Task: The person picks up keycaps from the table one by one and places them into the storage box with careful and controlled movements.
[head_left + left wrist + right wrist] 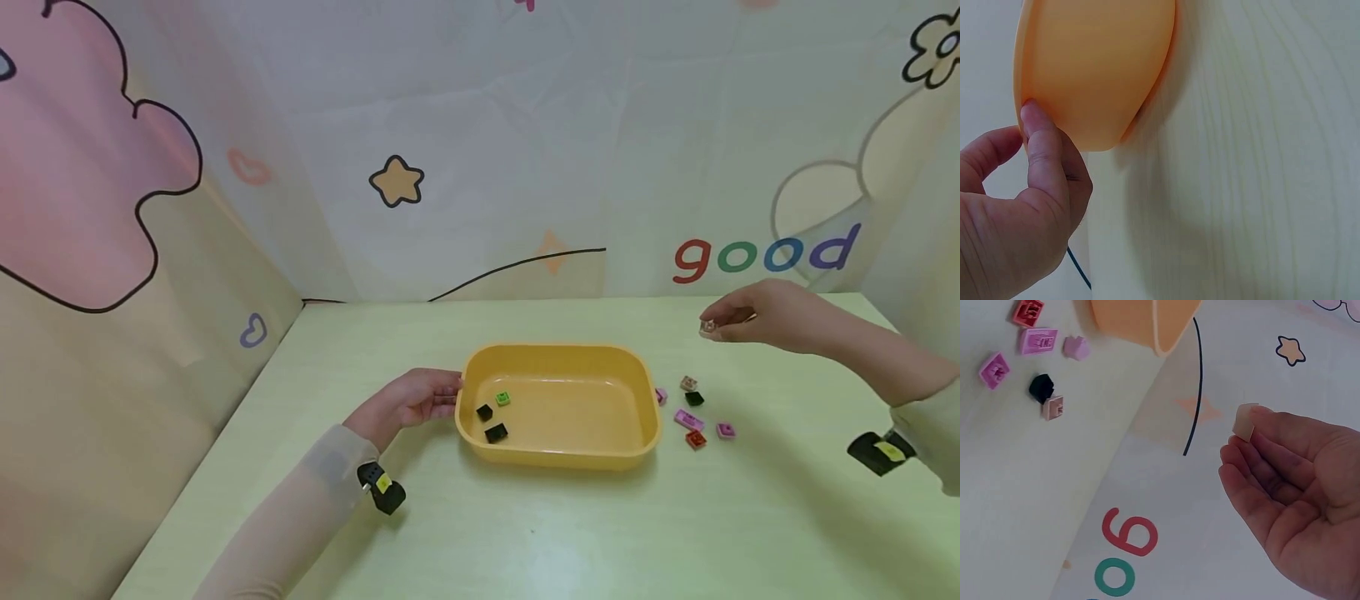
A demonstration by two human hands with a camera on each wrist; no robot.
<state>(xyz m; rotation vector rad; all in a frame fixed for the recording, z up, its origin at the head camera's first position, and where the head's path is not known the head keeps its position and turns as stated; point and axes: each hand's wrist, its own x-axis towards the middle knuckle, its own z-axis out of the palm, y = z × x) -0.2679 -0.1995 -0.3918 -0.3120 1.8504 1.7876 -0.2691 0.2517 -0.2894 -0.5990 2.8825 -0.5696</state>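
beige keycap pinched by right hand; yellow tray gripped at left end by left hand; pickup seemingly done; leftward carry likely required

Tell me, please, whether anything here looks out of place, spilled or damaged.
Nothing stands out. The yellow tray shows no visible damage; the left hand holds it. The red piece and pink pieces lie at mixed angles to its right, which looks like ordinary loose placement. The right hand pinches a beige piece.
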